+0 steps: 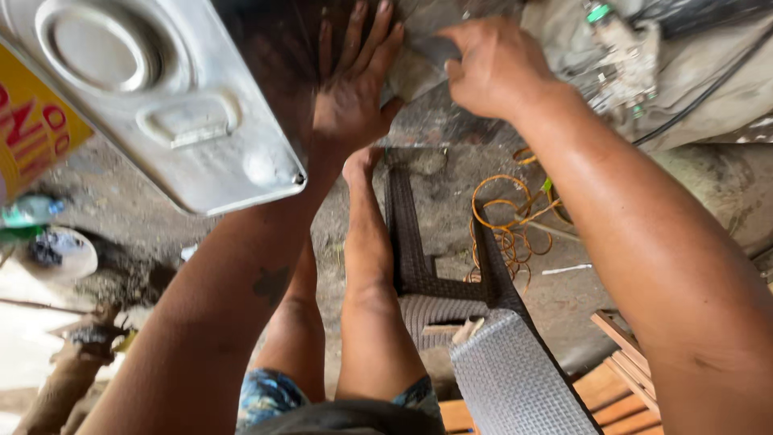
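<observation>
The left hand (350, 89) lies flat, fingers spread, on a dark surface; the right hand (491, 64) beside it is clamped on a grey tool handle (435, 50). A metal can (161, 97) sits left of the left hand.

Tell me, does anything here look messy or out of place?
Yes. A tangle of orange wire lies loose on the dirty ground beside the dark woven stool, and a bottle with scraps lies at the far left.

Left hand (350, 89) fingertips cut off by top edge. Grey object (435, 50) mostly hidden under right hand (491, 68). Metal can (153, 97) cropped at top-left edge.
</observation>
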